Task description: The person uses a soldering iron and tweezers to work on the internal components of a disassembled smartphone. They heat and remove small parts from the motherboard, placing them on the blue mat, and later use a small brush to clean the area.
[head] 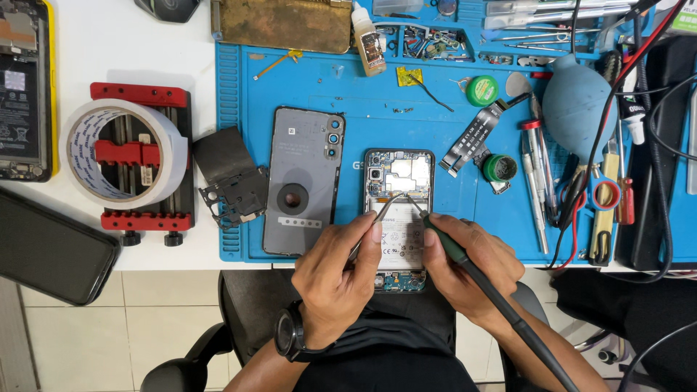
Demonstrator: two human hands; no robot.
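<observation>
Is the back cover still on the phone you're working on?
No, the opened phone shows its battery and board, and the grey back cover lies apart on the blue mat.

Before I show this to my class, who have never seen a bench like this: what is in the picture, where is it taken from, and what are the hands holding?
This is one view from a camera worn on the person's head, looking down at their own two bare hands. They work over an opened phone lying on a blue work mat. The left hand holds metal tweezers; the right hand holds a pen-shaped corded tool, and both tips meet on the phone's insides. Beside it lies the phone's grey back cover. To the left, a roll of white tape sits on a red and black clamp. A blue air blower lies to the right.
</observation>
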